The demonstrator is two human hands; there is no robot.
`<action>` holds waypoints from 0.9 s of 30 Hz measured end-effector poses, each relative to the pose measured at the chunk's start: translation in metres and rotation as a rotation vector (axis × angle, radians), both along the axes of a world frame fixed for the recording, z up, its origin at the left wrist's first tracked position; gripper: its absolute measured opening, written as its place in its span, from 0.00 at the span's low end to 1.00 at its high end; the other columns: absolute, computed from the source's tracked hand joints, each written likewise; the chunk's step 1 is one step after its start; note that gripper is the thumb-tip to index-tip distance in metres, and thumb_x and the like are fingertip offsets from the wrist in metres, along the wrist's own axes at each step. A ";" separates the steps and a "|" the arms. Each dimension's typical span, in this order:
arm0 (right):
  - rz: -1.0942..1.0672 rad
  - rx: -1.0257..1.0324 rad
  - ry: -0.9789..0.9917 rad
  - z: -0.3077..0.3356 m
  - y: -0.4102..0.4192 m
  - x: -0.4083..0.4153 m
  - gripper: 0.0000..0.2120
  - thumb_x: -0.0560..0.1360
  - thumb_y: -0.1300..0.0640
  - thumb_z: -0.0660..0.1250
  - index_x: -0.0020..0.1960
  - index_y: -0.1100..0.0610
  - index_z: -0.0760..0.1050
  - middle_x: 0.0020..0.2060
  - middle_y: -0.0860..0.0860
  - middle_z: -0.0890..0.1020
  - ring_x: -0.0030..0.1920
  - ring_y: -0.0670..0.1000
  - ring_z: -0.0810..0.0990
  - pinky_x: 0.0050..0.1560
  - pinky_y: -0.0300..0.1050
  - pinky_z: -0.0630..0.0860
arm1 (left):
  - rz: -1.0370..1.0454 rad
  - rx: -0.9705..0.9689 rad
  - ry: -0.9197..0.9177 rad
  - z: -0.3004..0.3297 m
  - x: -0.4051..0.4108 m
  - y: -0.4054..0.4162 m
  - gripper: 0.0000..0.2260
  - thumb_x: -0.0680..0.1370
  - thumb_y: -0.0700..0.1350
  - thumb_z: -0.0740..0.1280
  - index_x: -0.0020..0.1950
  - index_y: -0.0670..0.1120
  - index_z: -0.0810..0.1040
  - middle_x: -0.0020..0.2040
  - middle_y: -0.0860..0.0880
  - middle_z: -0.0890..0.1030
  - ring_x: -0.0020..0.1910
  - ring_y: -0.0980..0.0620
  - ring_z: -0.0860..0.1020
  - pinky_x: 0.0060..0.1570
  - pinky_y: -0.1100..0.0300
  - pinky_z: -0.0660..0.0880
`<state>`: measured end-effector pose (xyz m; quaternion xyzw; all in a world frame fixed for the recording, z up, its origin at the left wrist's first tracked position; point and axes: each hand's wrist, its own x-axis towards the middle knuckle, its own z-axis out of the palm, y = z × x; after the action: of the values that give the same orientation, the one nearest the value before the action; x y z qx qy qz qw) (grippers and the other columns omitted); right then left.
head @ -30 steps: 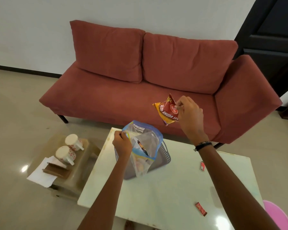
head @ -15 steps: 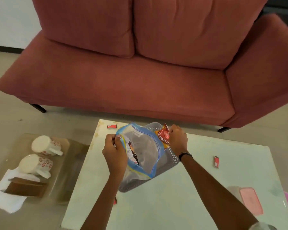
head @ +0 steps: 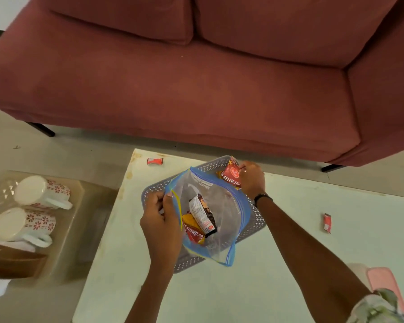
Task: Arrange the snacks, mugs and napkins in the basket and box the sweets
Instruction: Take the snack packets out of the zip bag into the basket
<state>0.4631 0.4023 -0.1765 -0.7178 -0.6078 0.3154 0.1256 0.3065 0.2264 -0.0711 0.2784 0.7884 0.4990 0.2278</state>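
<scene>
Two bare forearms are in view, each ending in an ungloved hand: left hand [head: 161, 226], right hand [head: 251, 179]. A thin black band [head: 262, 198] circles the right wrist. A pale, green-patterned short sleeve [head: 380, 307] covers the right upper arm.

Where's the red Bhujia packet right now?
Head view: the red Bhujia packet is pinched in the right hand, at the far corner of the grey basket, beside the zip bag.

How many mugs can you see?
2. Both lie on their sides on the low tray left of the table: one mug farther back, the other mug nearer, beside the napkins. None seems hidden.
</scene>
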 end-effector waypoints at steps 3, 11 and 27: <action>-0.018 0.010 0.019 0.018 -0.010 0.005 0.12 0.75 0.64 0.59 0.55 0.62 0.78 0.56 0.59 0.80 0.54 0.61 0.79 0.53 0.52 0.75 | 0.015 -0.015 -0.008 0.000 0.001 0.003 0.06 0.80 0.44 0.60 0.43 0.46 0.72 0.35 0.55 0.75 0.34 0.67 0.75 0.31 0.76 0.70; 0.274 0.497 0.151 0.139 -0.105 -0.008 0.05 0.74 0.61 0.64 0.44 0.57 0.78 0.39 0.51 0.83 0.37 0.51 0.79 0.39 0.38 0.70 | 0.018 -0.062 0.004 0.006 0.008 0.000 0.08 0.80 0.43 0.61 0.40 0.46 0.71 0.33 0.48 0.74 0.32 0.53 0.73 0.32 0.59 0.70; 0.483 -0.187 -0.346 0.007 -0.121 -0.072 0.09 0.78 0.62 0.57 0.52 0.63 0.75 0.52 0.61 0.80 0.54 0.61 0.79 0.45 0.48 0.72 | 0.035 -0.042 0.002 -0.004 0.018 -0.021 0.05 0.80 0.45 0.60 0.46 0.48 0.73 0.38 0.54 0.78 0.37 0.60 0.79 0.33 0.69 0.75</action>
<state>0.3910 0.2817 -0.1693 -0.6040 -0.7417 0.2638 -0.1247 0.3241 0.2054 -0.0753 0.2603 0.8035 0.4862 0.2242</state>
